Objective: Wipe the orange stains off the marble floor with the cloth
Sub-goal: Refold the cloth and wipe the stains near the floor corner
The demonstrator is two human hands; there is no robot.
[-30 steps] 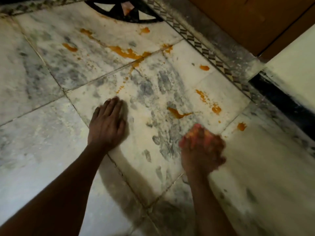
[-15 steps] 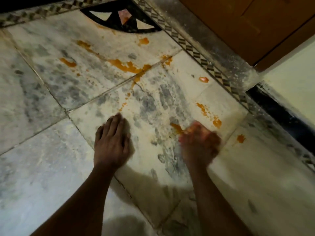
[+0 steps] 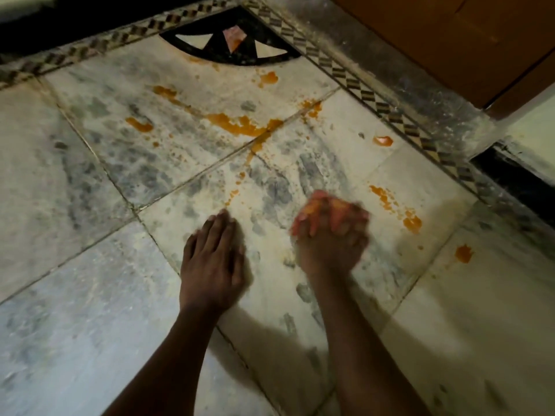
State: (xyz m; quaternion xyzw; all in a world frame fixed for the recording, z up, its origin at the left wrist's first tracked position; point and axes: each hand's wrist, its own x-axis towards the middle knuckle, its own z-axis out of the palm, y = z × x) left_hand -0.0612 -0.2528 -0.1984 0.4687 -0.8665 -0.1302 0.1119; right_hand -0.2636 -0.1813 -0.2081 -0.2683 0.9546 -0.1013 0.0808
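streak by right hand [image 3: 330, 235] gone; orange stains [image 3: 240, 124] lie beyond.

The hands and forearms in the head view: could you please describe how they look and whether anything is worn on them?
Both forearms are bare as far as the picture shows; no sleeves, gloves, watch, bracelets or rings are visible. The left hand shows clearly enough to see plain, unadorned fingers. The right hand is blurred, so fine details such as rings or nails cannot be told there. No markings show on either forearm.

Open marble floor [image 3: 90, 325]; wooden door [image 3: 435, 40] far-right
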